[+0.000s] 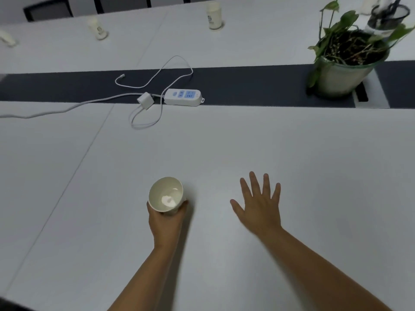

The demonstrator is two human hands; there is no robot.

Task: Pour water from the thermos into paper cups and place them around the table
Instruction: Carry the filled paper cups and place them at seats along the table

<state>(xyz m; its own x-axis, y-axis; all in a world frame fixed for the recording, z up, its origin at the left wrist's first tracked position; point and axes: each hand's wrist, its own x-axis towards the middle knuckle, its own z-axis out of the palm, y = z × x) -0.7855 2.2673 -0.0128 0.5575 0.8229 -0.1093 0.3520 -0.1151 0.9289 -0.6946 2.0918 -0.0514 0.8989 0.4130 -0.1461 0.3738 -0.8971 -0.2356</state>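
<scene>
Presently my left hand (167,217) grips the paper cup (166,195); right hand (260,205), beside it, splayed, empty; squeezing risks spilling

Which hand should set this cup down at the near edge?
Left, probably. The left hand already grips the paper cup above the table; the right hand is spread open, holding nothing.

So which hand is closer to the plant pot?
The right hand. It is spread open over the table, below and left of the plant pot in the picture. The left hand holds the paper cup, farther left.
</scene>
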